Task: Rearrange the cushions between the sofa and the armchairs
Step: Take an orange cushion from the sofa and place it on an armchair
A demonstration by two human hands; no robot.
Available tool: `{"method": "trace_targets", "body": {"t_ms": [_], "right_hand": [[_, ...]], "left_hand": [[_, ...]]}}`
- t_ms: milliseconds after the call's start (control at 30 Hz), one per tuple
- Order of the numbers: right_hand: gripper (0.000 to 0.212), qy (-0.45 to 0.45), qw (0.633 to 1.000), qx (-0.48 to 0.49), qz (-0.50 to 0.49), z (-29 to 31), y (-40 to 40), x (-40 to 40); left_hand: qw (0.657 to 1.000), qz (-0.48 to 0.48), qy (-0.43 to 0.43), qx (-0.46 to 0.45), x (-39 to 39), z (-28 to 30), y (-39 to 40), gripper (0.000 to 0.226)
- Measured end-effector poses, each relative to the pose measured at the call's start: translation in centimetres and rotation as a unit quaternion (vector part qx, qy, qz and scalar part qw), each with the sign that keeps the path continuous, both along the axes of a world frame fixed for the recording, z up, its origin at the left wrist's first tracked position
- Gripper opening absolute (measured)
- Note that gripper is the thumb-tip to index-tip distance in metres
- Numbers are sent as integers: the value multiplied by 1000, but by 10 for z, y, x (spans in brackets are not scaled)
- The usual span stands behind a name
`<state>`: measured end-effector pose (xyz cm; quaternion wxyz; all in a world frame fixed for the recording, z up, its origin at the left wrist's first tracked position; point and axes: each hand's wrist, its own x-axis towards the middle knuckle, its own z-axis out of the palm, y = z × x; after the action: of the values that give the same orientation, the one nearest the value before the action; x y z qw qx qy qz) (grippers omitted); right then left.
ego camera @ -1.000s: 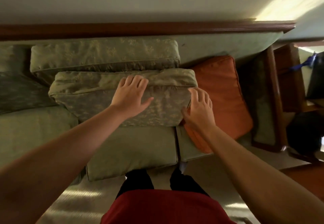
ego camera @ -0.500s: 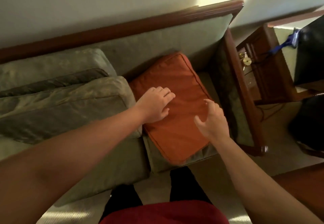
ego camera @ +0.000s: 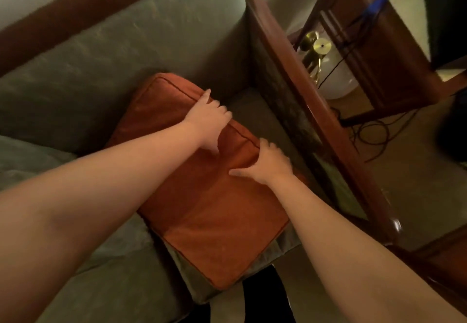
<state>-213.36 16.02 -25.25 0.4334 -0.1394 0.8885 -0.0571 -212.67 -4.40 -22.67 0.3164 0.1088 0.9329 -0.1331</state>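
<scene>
Gripping the far right edge of an orange cushion, both hands are closed on its piped seam. The left hand sits higher up that edge, fingers curled over the side and out of sight, thumb pointing down across the top face. The right hand holds the same edge just below it, fingers wrapped over the seam and thumb lying flat on the fabric, pointing left. The two hands are near each other but not touching.

The cushion lies on the seat at the right end of a green sofa, turned at an angle so that one corner points toward the person and hangs slightly past the front of the seat. Its far corner rests against the sofa's back. The fabric bunches a little between the hands, where the edge looks lifted off the seat. A strip of bare green seat shows between the cushion and the sofa's arm.

That wooden arm runs diagonally down the right side, dark red-brown and glossy. Beyond it stands a wooden side table with a brass ornament and a pale round object beneath it. Dark cables trail on the carpet below. A blue strap hangs at the top right.

At the left edge, part of another green cushion shows behind the left forearm. The person's dark trousers show at the bottom, just in front of the sofa.
</scene>
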Motion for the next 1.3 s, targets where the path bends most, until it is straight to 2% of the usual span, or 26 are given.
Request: {"method": "trace_targets", "body": {"t_ms": [133, 167, 300, 367, 467, 533, 733, 800, 933, 1100, 1200, 1300], "right_hand": [[146, 59, 998, -1, 4, -13, 2, 7], [141, 63, 998, -17, -1, -13, 5, 8], [92, 68, 993, -96, -21, 0, 23, 17], [85, 72, 992, -105, -18, 16, 29, 26], [86, 69, 991, -115, -13, 42, 35, 42], [82, 75, 988, -129, -28, 65, 42, 55], [54, 97, 986, -136, -26, 157, 64, 113], [52, 110, 985, -135, -21, 191, 74, 139], [63, 149, 982, -111, -30, 251, 108, 190], [50, 172, 980, -85, -56, 316, 184, 226], [52, 185, 978, -69, -66, 356, 243, 237], [41, 201, 974, -44, -91, 384, 313, 252]], "left_hand": [[1000, -5, 16, 7, 2, 0, 7, 115], [1000, -15, 25, 10, 5, 2, 9, 116], [997, -54, 29, 51, 10, 15, 10, 111], [996, -49, 5, 74, 10, 30, 15, 101], [995, -53, -13, 89, 14, 62, 24, 85], [995, -64, -3, 83, 24, 87, 29, 77], [995, -72, 25, 59, 84, 185, 52, 64], [995, -67, 23, 68, 109, 220, 65, 59], [993, -68, 32, 92, 157, 273, 98, 51], [982, -72, 32, 174, 199, 323, 167, 37], [975, -87, 48, 201, 209, 350, 224, 41], [966, -109, 50, 227, 212, 370, 293, 40]]}}
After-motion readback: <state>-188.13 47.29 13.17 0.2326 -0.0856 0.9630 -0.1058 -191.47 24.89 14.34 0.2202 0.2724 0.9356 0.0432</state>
